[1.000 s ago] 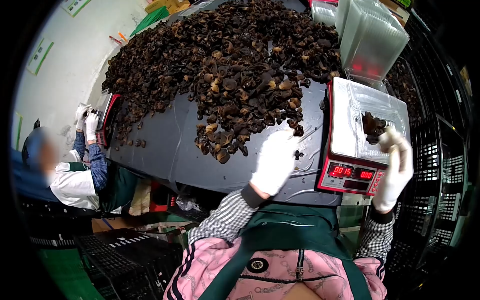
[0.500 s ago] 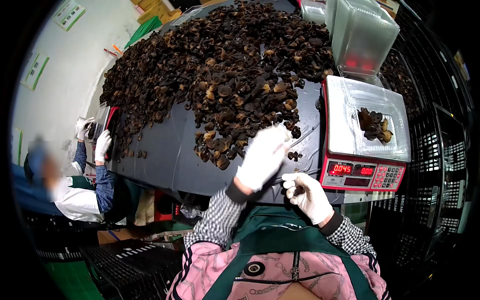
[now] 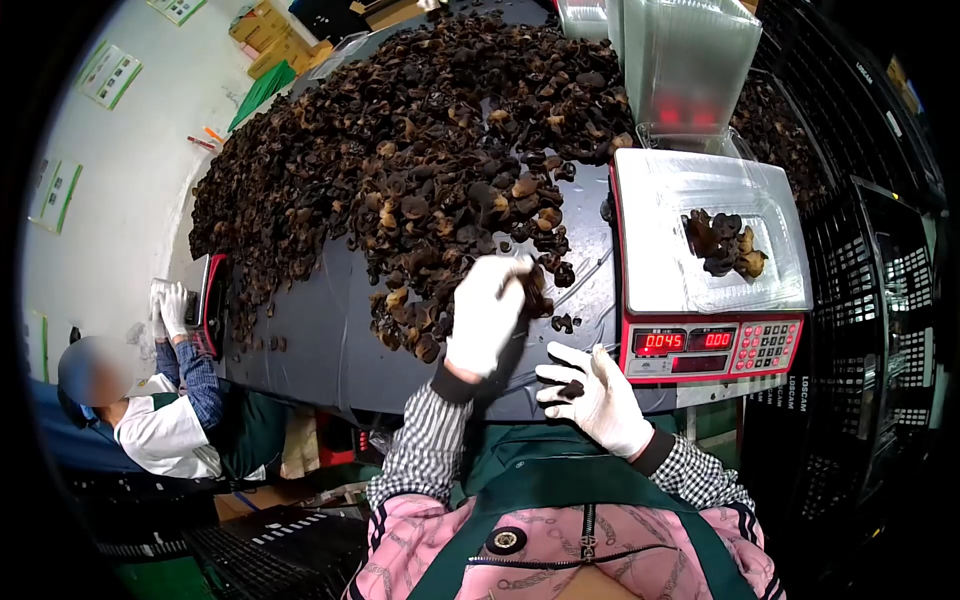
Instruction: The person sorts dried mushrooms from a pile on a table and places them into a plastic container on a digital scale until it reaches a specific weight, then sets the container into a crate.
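Observation:
Dark brown wood ear mushrooms [image 3: 420, 200] lie in a wide heap over the dark-covered table. At the heap's near edge, my left hand [image 3: 487, 312], in a white glove, is closed on a wood ear mushroom [image 3: 538, 292] that sticks out past its fingertips. My right hand [image 3: 603, 402], also gloved, is near the table's front edge with fingers partly spread; a small dark mushroom piece [image 3: 571, 390] rests in its fingers. Between the hands and the scale [image 3: 655, 362] lie a few small scraps [image 3: 566, 323]. On the scale, a clear plastic tray [image 3: 765, 205] holds several mushrooms [image 3: 722, 245].
Tall stacks of clear trays [image 3: 690, 65] stand behind the scale, whose display reads 0.045. Black crates [image 3: 900, 320] are piled at the right. Across the table's left end, a co-worker [image 3: 165, 430] has gloved hands beside another red scale [image 3: 212, 300]. Cardboard boxes [image 3: 275, 40] sit at the back.
My left hand has drawn back slightly from the heap, a mushroom now showing in its fingers. My right hand's fingers have spread more. The whole view has shifted; the co-worker's hands are closer together.

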{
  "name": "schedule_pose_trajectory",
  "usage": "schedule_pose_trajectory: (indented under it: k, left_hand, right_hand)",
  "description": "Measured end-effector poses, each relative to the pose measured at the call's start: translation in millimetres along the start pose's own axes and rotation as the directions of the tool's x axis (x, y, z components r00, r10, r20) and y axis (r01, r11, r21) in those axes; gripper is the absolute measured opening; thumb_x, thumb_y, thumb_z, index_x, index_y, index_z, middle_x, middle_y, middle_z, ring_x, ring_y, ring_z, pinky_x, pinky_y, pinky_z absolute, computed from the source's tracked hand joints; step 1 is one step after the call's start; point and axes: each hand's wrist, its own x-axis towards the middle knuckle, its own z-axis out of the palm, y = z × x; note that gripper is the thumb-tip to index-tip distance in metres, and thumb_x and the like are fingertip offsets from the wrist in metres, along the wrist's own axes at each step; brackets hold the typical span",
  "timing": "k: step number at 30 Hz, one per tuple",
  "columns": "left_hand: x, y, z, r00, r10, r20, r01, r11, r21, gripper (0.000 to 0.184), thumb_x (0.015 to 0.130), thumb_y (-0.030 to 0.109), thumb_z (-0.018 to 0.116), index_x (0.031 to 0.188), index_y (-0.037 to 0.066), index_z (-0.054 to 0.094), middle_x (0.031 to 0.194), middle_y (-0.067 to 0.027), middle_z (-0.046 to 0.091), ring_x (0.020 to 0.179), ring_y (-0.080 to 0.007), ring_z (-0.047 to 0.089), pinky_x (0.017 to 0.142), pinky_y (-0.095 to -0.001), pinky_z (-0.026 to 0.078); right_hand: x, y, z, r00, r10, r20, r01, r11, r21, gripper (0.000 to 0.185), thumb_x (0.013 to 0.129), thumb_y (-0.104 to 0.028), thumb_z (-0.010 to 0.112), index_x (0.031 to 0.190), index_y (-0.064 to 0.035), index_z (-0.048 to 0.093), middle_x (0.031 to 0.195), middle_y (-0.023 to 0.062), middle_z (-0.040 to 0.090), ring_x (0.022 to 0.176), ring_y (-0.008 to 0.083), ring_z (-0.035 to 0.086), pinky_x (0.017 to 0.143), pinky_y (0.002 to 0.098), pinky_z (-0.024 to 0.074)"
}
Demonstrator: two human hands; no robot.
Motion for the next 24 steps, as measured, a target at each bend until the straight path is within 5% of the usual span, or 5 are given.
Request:
schedule_pose_trajectory:
  k: [8, 11, 13, 17, 24]
  left_hand:
    - [-24, 73, -26, 0.689, -0.229, 0.687, 0.349, 0.936, -0.037, 0.041, 0.092, 0.016, 0.072, 0.132, 0.010, 0.067, 0.105, -0.0074, 0.072, 0.083, -0.0145, 0.067, 0.080, -0.0291, 0.056]
    - [0, 25, 0, 0.932, -0.110, 0.346, 0.138, 0.989, -0.059, 0.040, 0.091, 0.010, 0.071, 0.130, 0.004, 0.066, 0.114, -0.0124, 0.070, 0.093, -0.0191, 0.069, 0.084, -0.0320, 0.056]
    - [24, -9, 19, 0.962, 0.041, 0.269, -0.133, 0.933, 0.334, 0.053, 0.083, 0.018, 0.079, 0.132, 0.008, 0.063, 0.131, -0.0166, 0.061, 0.122, -0.0313, 0.057, 0.105, -0.0409, 0.046]
    - [49, -38, 47, 0.904, 0.026, 0.427, -0.255, 0.834, 0.489, 0.083, 0.074, 0.048, 0.084, 0.144, 0.016, 0.053, 0.152, -0.0280, 0.040, 0.133, -0.0471, 0.043, 0.111, -0.0520, 0.039]
    - [31, -35, 32, 0.939, -0.050, 0.340, -0.081, 0.930, 0.359, 0.036, 0.078, 0.021, 0.081, 0.109, 0.008, 0.070, 0.128, -0.0173, 0.058, 0.123, -0.0371, 0.052, 0.106, -0.0430, 0.044]
  right_hand:
    - [17, 19, -21, 0.995, -0.078, 0.057, 0.061, 0.965, 0.255, 0.044, 0.107, -0.048, 0.045, 0.124, -0.0117, 0.061, 0.111, 0.0045, 0.067, 0.094, 0.0202, 0.066, 0.069, 0.0313, 0.0550]
    - [7, 4, 0, 0.994, 0.089, -0.059, -0.088, 0.996, 0.016, 0.036, 0.105, -0.031, 0.051, 0.126, -0.0057, 0.064, 0.108, 0.0018, 0.068, 0.084, 0.0133, 0.063, 0.061, 0.0233, 0.0471]
    - [4, 6, 1, 0.997, 0.061, -0.049, -0.063, 0.996, -0.055, 0.035, 0.104, -0.028, 0.049, 0.125, -0.0043, 0.064, 0.107, 0.0032, 0.069, 0.084, 0.0136, 0.064, 0.061, 0.0240, 0.0469]
    - [-8, 1, 7, 0.998, 0.054, -0.017, -0.056, 0.991, -0.118, 0.034, 0.105, -0.027, 0.046, 0.123, -0.0033, 0.063, 0.106, 0.0058, 0.068, 0.083, 0.0140, 0.063, 0.062, 0.0241, 0.0463]
    - [-28, -16, 25, 0.999, -0.041, 0.024, 0.046, 0.963, -0.266, 0.039, 0.105, -0.026, 0.045, 0.123, 0.0043, 0.061, 0.108, 0.0100, 0.067, 0.081, 0.0142, 0.064, 0.059, 0.0228, 0.0461]
